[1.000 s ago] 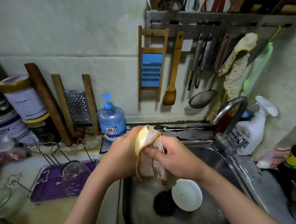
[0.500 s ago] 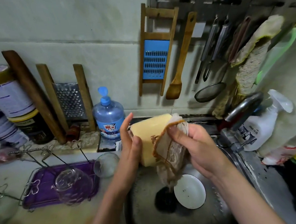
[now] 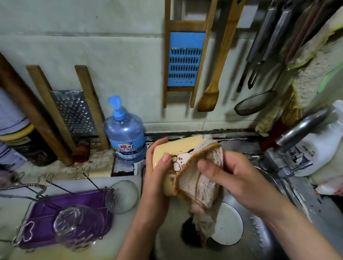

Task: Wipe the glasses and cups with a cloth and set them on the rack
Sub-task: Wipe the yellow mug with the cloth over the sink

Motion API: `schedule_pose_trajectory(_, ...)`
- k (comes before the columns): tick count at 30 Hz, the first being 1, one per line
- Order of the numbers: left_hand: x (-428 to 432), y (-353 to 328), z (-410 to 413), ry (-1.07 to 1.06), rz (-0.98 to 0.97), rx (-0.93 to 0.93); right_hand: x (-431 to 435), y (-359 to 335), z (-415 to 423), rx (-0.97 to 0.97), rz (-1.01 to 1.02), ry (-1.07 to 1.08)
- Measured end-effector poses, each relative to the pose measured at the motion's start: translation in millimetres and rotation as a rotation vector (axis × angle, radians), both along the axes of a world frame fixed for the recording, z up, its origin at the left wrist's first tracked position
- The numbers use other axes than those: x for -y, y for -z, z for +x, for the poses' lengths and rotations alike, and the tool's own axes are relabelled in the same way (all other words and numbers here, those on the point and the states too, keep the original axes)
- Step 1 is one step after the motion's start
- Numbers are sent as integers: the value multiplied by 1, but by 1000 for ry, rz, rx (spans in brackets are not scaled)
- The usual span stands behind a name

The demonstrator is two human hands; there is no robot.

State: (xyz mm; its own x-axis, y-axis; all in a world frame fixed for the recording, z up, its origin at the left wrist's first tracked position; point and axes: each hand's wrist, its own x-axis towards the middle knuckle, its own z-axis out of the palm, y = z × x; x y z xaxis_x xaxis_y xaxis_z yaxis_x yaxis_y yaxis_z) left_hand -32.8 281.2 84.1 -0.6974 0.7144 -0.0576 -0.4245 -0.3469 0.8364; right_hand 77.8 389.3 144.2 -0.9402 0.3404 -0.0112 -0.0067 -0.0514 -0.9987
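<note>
Above the sink I hold a yellow cup with a cartoon print, lying on its side. My left hand grips it from the left, thumb on its front. My right hand holds a beige cloth with an orange hem, draped over the cup's right end and hanging down. On the counter to the left stands the wire rack over a purple tray. An upturned glass sits on the tray, and a second glass leans at the rack's right end.
In the steel sink lie a white dish and a dark drain. A faucet juts in at right, beside a white spray bottle. A blue soap bottle, graters and tins line the back wall. Utensils hang above.
The cup has turned from rim-on to lying sideways, its cartoon print now showing. My right hand has shifted the cloth to the cup's right end. The camera has moved closer.
</note>
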Motion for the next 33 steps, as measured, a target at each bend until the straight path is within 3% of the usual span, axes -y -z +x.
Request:
schedule_pose_trajectory(5, -4, -1, 3, -31, 6, 211, -12, 13, 12, -81, 162, 273)
schedule_pose_trajectory(7, -3, 1, 4, -40, 1, 297, -11, 9, 21, -160, 293, 273)
schedule_pose_trajectory(11, -3, 5, 4, -46, 43, 399, -4, -5, 23, -278, 315, 196)
schedule_pose_trajectory(13, -5, 3, 11, -18, 51, 411, 1, -4, 14, -250, 401, 133)
schedule_pose_trajectory(18, -8, -4, 25, 65, 80, 429, 10, 9, -7, -196, 908, 215)
schedule_pose_trajectory(22, -2, -5, 28, 89, 92, 449, 8, 5, -8, -126, 956, 321)
schedule_pose_trajectory(25, 2, -6, 26, 70, 62, 456, 16, 5, -1, -25, 1115, 445)
schedule_pose_trajectory(29, 3, -4, 22, 54, 66, 464, 22, 5, 6, 74, 758, 204)
schedule_pose_trajectory(33, 7, -10, 16, 19, -9, 293, 16, 8, 4, 172, 810, 55)
